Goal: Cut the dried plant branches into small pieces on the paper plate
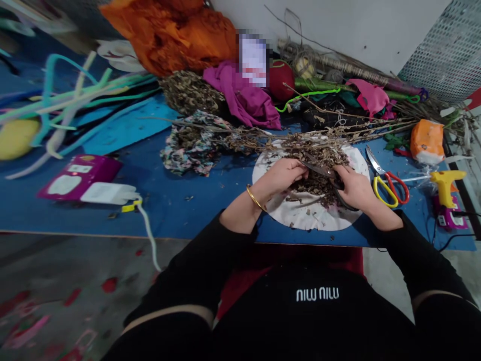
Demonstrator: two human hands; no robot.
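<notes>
My right hand (pixel 353 186) is closed around the dark handles of a pair of scissors (pixel 318 169), whose blades point left toward my other hand. My left hand (pixel 286 173) is pinched at the blade tips; whatever lies between its fingers is too small to make out. Beneath both hands, a heap of crumbled dried leaves (pixel 317 189) covers much of a round white cloth (pixel 291 216). Long dry plant stems (pixel 361 133) with withered leaves lie across the cloth's far edge. A second pair of scissors, with red and yellow handles (pixel 386 199), rests open just right of the cloth.
A yellow glue gun (pixel 445 185) and an orange packet (pixel 427 140) are at the right. Patterned fabric (pixel 191 145), purple cloth (pixel 242 98) and orange material (pixel 169 37) crowd the back. On the left are a purple box (pixel 80 175) and fuzzy coloured stems (pixel 75 105).
</notes>
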